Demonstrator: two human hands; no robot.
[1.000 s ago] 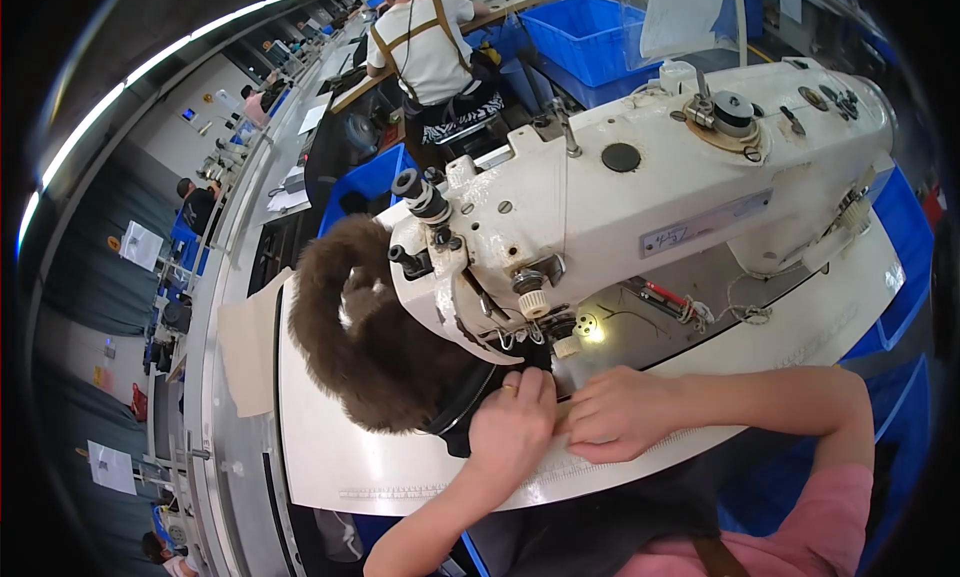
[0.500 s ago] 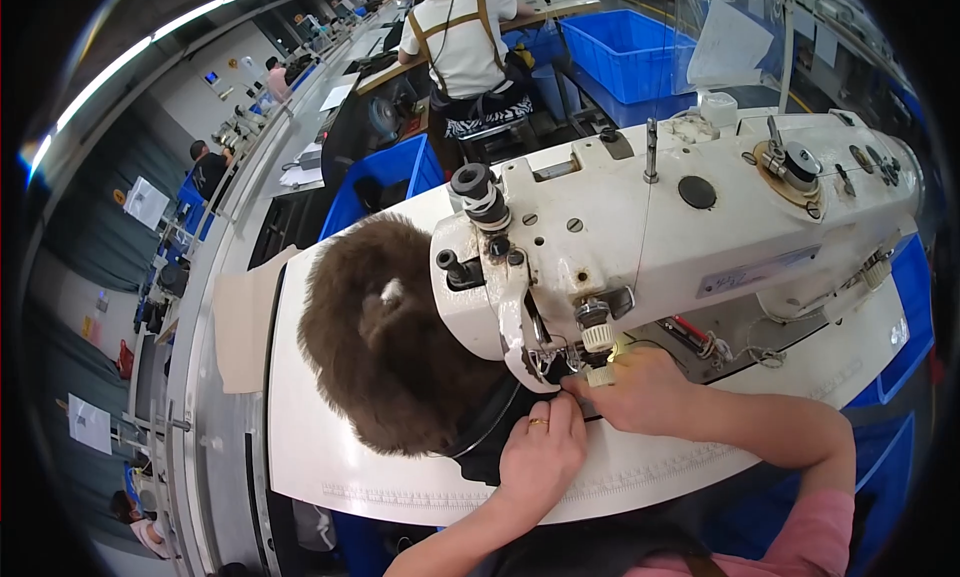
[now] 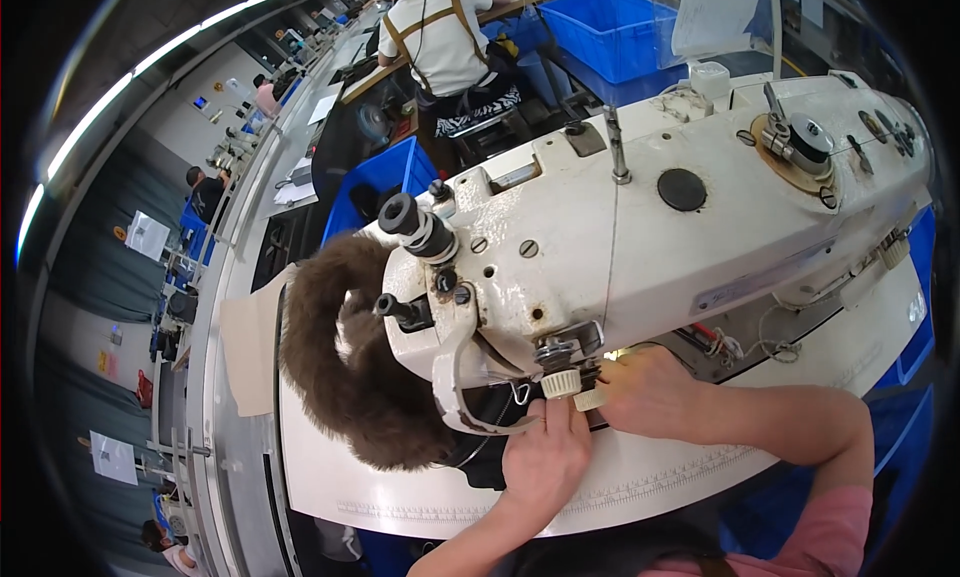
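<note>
My left hand (image 3: 547,457) rests on black fabric (image 3: 485,475) below the needle area of a white sewing machine (image 3: 640,237), fingers lying forward, their tips partly hidden. My right hand (image 3: 645,392) is beside it, curled at the needle area, with fingertips and anything in them hidden by the mechanism. A brown fur piece (image 3: 330,367), joined to the black fabric, lies left of the machine head on the white sewing table (image 3: 370,492). Tools with red handles and loose cord lie under the machine arm.
A beige cloth piece (image 3: 245,342) lies at the table's left, beside a long rail bench. Blue bins (image 3: 600,32) stand behind and around the machine. A co-worker in white (image 3: 430,42) sits ahead, facing away; other people work along the left row.
Both hands have moved in toward the needle, the right one going up under the machine head. The view has shifted, and the machine now looks larger.
</note>
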